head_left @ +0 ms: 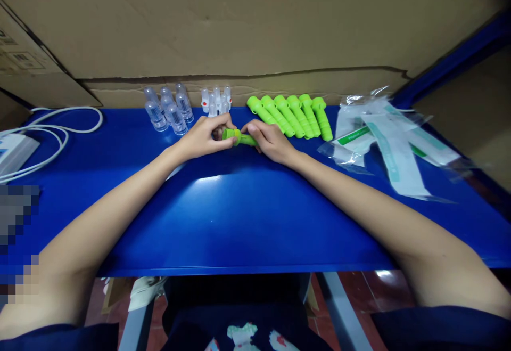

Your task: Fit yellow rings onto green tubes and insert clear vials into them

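Observation:
Both my hands meet near the back middle of the blue table [239,212] and hold one lime-green plastic tube [238,137] lying level between them. My left hand [205,135] pinches its ridged left end with fingers curled. My right hand [269,139] grips the other end, fingers closed over it. Just behind the hands, a row of several more green tubes [291,115] lies side by side to the right. Small white capped vials [216,100] stand behind my left hand. Clear tubes with barcode labels [170,108] stand further left.
Sealed clear and white pouches [389,140] lie piled at the right. A white cable [59,127] and a white device [14,151] sit at the far left. Cardboard sheets [239,26] wall off the back of the table.

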The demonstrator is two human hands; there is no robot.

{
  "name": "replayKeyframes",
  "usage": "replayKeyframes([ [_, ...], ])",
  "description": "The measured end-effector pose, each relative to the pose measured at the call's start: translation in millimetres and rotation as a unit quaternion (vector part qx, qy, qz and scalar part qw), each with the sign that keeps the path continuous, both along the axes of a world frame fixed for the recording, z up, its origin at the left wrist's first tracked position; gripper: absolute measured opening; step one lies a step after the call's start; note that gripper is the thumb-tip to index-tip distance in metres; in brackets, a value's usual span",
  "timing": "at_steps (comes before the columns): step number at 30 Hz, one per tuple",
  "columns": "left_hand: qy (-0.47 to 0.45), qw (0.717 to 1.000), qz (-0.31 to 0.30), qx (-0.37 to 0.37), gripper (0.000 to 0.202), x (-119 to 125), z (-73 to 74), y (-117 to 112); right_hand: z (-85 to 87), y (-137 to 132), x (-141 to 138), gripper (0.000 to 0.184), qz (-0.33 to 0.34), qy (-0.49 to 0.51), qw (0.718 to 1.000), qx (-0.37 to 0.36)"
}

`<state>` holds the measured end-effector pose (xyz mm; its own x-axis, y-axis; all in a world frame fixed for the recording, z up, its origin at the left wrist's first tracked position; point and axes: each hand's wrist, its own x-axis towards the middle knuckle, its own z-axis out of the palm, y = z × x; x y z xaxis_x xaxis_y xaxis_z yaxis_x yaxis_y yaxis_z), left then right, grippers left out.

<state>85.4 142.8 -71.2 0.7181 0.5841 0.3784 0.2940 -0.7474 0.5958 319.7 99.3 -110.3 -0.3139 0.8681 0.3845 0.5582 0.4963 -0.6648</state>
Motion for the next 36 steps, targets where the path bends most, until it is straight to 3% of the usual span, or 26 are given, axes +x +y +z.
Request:
replayKeyframes([
  [5, -0.076, 0.987, 0.055, -0.134, 0.034, 2.8, -6.2, 6.0, -12.8, 1.8, 1.3, 0.056, 0.022, -0.065, 0.985, 0.156],
  [9, -0.107, 0.988, 0.022, -0.109, 0.040, 2.1, -7.1, 6.9, -17.6, 5.0, 1.8, 0.037, 0.006, -0.069, 0.972, 0.226],
  [13, -0.087, 0.996, 0.020, -0.014, 0.043, -0.2, -2.1, 3.7, -18.5, 6.9, 3.4, 0.041, -0.015, -0.077, 0.971, 0.227],
  [17, -0.039, 0.998, 0.034, 0.021, 0.039, -2.0, 6.1, 1.5, -19.8, 8.6, 5.1, 0.047, -0.022, -0.122, 0.967, 0.222],
  [29, 0.006, 0.999, 0.046, 0.028, 0.026, -5.2, 2.2, 4.5, -15.1, 6.5, 3.8, 0.041, 0.013, -0.172, 0.973, 0.151],
  [36, 0.024, 0.998, 0.051, 0.012, 0.021, -4.4, -0.4, 6.0, -15.3, 6.8, 4.3, 0.038, 0.007, -0.172, 0.973, 0.155],
])
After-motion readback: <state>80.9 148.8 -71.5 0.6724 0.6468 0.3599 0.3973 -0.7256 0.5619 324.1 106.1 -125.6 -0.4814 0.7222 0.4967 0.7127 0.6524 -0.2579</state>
